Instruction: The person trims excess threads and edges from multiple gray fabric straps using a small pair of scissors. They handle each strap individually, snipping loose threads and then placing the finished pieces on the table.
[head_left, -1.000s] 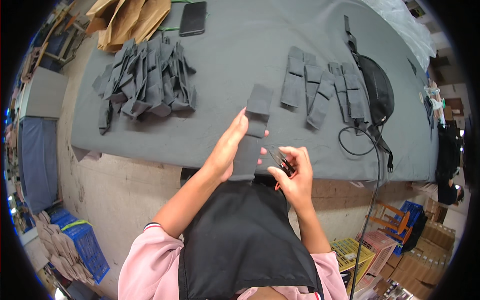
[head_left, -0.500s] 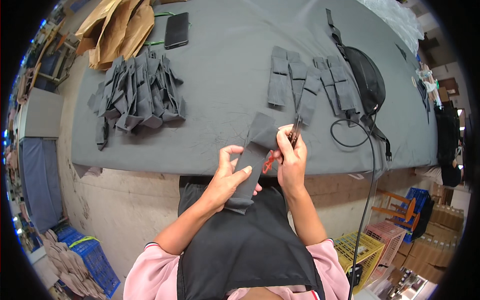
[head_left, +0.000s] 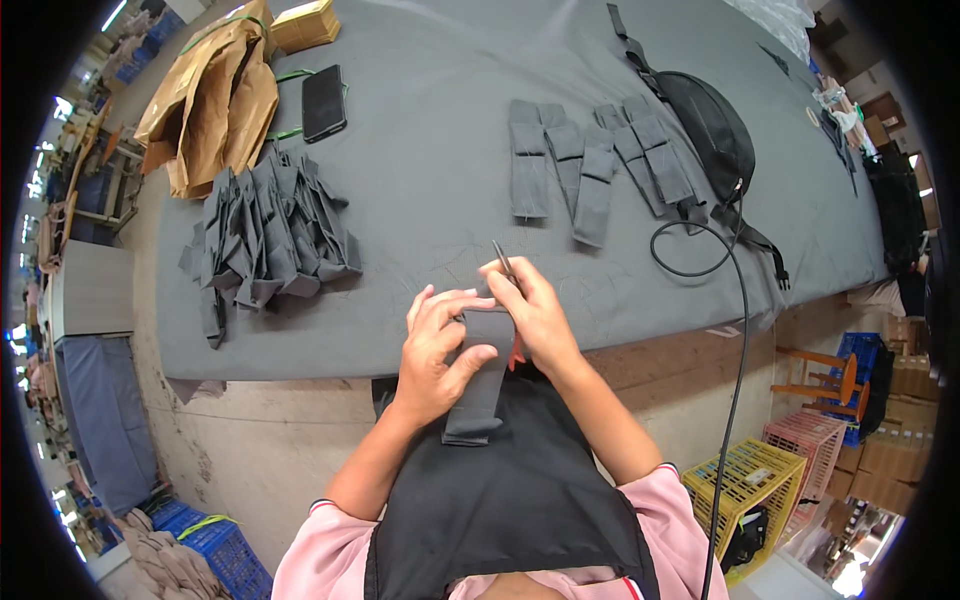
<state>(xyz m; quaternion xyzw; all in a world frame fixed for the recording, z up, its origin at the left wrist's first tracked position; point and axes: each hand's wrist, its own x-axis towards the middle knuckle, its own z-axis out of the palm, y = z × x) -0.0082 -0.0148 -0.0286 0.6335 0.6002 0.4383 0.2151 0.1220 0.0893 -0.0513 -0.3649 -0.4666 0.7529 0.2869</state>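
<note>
**poster1:** Right at the near edge of the grey table (head_left: 420, 180), both hands meet on one dark grey fabric strip (head_left: 478, 385); its long axis runs toward the person, top end up by the fingertips, bottom end hanging over the black apron (head_left: 500, 500); left hand (head_left: 437, 352) clamps it from the left, thumb across the front.

**poster2:** yeah, and the right hand (head_left: 535, 315) is closed on the top end plus a thin dark tool (head_left: 503, 264) poking away toward the table; can't tell what kind; so the right is nearer the top edge, the left holds the middle.

**poster1:** room-wise, bare cloth just ahead; folded pile (head_left: 265, 235) well off left, laid-out strips (head_left: 590, 165) further back; black cable (head_left: 735, 330) loops near the right wrist, I'd say that's the only snag risk.
</note>
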